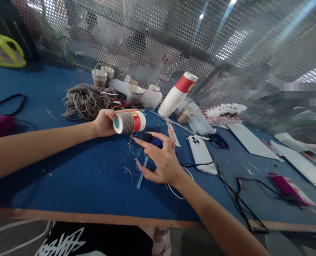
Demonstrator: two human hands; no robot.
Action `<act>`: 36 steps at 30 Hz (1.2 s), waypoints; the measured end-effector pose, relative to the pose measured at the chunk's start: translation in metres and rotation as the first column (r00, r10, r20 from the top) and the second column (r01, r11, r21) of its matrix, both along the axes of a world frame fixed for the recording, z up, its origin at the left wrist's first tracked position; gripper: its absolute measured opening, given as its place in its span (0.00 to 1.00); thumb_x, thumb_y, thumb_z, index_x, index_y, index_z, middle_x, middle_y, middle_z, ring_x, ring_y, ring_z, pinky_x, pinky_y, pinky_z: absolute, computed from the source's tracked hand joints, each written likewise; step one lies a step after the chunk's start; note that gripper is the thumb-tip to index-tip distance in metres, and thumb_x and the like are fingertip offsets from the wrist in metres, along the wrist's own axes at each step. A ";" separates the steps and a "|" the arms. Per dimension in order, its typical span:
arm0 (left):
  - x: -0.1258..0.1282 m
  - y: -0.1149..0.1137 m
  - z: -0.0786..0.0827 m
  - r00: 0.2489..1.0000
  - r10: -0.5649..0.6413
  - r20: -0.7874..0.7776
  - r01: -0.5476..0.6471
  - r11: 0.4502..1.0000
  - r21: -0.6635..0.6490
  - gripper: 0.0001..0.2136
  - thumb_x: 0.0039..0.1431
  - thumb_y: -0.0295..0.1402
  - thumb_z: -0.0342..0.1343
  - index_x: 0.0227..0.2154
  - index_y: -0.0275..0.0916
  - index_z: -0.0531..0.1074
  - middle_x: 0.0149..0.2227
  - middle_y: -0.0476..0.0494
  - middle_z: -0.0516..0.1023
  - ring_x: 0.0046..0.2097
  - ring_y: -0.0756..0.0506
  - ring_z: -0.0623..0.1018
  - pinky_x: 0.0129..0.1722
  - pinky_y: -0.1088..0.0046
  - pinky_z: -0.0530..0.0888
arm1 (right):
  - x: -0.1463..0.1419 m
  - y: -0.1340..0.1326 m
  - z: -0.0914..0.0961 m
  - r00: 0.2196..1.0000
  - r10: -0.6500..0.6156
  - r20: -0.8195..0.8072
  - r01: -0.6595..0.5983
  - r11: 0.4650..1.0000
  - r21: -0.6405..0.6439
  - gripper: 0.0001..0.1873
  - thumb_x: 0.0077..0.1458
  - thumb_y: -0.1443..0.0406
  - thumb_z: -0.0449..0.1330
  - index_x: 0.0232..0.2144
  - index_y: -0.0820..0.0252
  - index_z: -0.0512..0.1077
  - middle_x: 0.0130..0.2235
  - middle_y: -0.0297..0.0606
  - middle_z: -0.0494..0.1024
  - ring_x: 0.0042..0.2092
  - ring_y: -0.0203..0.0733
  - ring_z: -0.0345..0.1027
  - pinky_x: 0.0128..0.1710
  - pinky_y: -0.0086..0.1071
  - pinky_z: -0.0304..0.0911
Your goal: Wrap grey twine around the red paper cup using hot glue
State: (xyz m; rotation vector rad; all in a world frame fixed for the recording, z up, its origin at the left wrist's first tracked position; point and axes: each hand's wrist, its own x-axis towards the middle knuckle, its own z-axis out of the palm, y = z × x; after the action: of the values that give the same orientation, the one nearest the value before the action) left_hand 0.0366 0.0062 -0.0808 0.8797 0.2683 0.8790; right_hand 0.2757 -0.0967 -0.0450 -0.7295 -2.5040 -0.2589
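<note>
A red and white paper cup [140, 121] lies on its side in my left hand [105, 122], its base turned to the left. Grey cord [128, 123] is wound round the cup's lower part, and a teal patch shows on the base. A loose end of cord hangs below it. My right hand [158, 156] is just right of the cup with its fingers spread; the index fingertip is close to the hanging cord, and I cannot tell if they touch. Behind that hand is a dark blue object [156, 142], mostly hidden. A translucent stick [142, 174] lies under the fingers.
Behind my left hand lies a heap of grey cord [84, 101]. Several cord-wrapped cups with handles [134, 95] stand at the back near a leaning paper cup stack [171, 99]. To the right are a white phone [202, 154], black cables [236, 199] and white strips [253, 141].
</note>
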 end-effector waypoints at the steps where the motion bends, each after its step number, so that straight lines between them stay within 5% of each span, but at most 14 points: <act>1: 0.000 0.000 0.000 1.000 -0.010 0.005 0.010 1.000 0.008 0.47 0.26 0.32 0.47 0.60 0.28 0.61 0.43 0.37 0.84 0.50 0.32 0.79 0.53 0.51 0.71 | 0.000 0.000 -0.001 1.000 0.007 -0.007 -0.007 1.000 -0.003 0.06 0.54 0.61 0.61 0.32 0.51 0.65 0.52 0.30 0.82 0.60 0.57 0.64 0.72 0.63 0.32; 6: 0.003 0.000 0.003 0.997 -0.071 0.035 0.070 0.997 0.036 0.47 0.27 0.33 0.48 0.61 0.25 0.60 0.51 0.31 0.81 0.56 0.29 0.76 0.60 0.45 0.67 | 0.002 0.000 -0.002 0.989 0.055 -0.135 -0.048 0.997 0.057 0.09 0.53 0.65 0.60 0.32 0.51 0.61 0.42 0.34 0.83 0.49 0.51 0.71 0.66 0.60 0.51; 9: 0.003 -0.001 0.003 0.992 -0.106 0.073 0.104 0.994 0.037 0.47 0.29 0.33 0.48 0.61 0.23 0.60 0.53 0.29 0.80 0.57 0.29 0.76 0.61 0.42 0.66 | 0.002 0.000 -0.003 0.976 0.071 -0.205 -0.054 0.995 0.086 0.11 0.53 0.63 0.59 0.38 0.52 0.61 0.45 0.40 0.80 0.47 0.50 0.72 0.62 0.60 0.57; 13: 0.000 -0.001 0.003 0.985 -0.146 0.092 0.144 0.989 0.024 0.44 0.32 0.32 0.48 0.61 0.27 0.62 0.51 0.32 0.81 0.56 0.30 0.77 0.60 0.41 0.67 | -0.001 0.000 -0.003 0.989 0.027 -0.146 -0.030 0.999 -0.024 0.17 0.55 0.61 0.59 0.45 0.51 0.57 0.64 0.49 0.70 0.67 0.58 0.57 0.68 0.68 0.42; 17: -0.002 0.000 0.001 0.983 -0.159 0.090 0.160 0.987 0.001 0.40 0.35 0.32 0.49 0.59 0.30 0.66 0.47 0.35 0.84 0.55 0.30 0.79 0.60 0.42 0.68 | -0.002 0.001 -0.004 0.999 0.007 -0.034 -0.013 0.988 -0.152 0.15 0.58 0.58 0.57 0.41 0.51 0.54 0.70 0.49 0.61 0.75 0.61 0.36 0.68 0.74 0.29; 29: -0.007 0.002 -0.004 0.990 -0.117 0.082 0.119 0.993 -0.022 0.34 0.38 0.32 0.50 0.54 0.32 0.72 0.42 0.40 0.84 0.55 0.34 0.79 0.60 0.49 0.70 | -0.001 0.001 -0.003 0.999 -0.032 0.020 0.036 0.964 -0.264 0.10 0.59 0.57 0.58 0.37 0.52 0.60 0.68 0.43 0.65 0.75 0.60 0.36 0.70 0.72 0.25; 36: -0.009 0.003 -0.004 0.987 -0.125 0.098 0.129 0.991 -0.036 0.32 0.38 0.32 0.50 0.51 0.32 0.74 0.40 0.40 0.85 0.49 0.36 0.82 0.56 0.53 0.74 | 0.000 0.001 -0.002 0.998 -0.032 0.044 0.042 0.969 -0.243 0.12 0.60 0.56 0.58 0.42 0.55 0.69 0.54 0.46 0.78 0.74 0.64 0.41 0.69 0.74 0.22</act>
State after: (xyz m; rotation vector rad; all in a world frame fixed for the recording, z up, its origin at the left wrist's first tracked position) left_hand 0.0276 0.0090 -0.0852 0.8040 0.1462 0.7915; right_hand 0.2759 -0.0961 -0.0466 -0.8763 -2.5904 0.0238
